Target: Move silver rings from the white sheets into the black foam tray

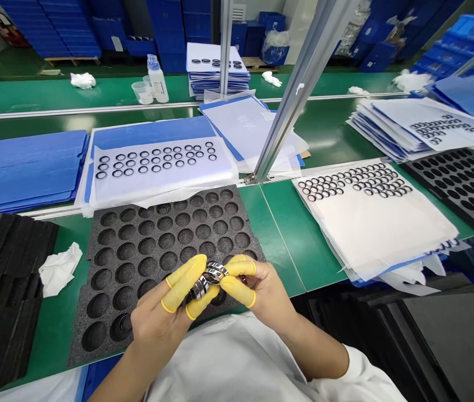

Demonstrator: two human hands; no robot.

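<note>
Yellow finger cots cover the fingertips of both hands. My left hand (170, 307) is closed round several shiny black and silver rings (201, 288), held in a short row. From the other side, my right hand (257, 285) pinches a similar ring (216, 272) between thumb and fingers, touching the others. Both hands are above the near edge of a dark grey foam tray (159, 252) with rows of round pockets. A dark ring (123, 325) lies in a pocket at the tray's near left. Part of the tray is hidden under my hands.
Behind the tray, a white sheet (161, 181) carries rows of black rings. Another ring-covered sheet stack (370, 229) lies to the right, beyond a metal post (287, 106). Black foam trays (2, 301) are piled left, beside a crumpled white cloth (61, 269). A bottle (158, 81) stands at the back.
</note>
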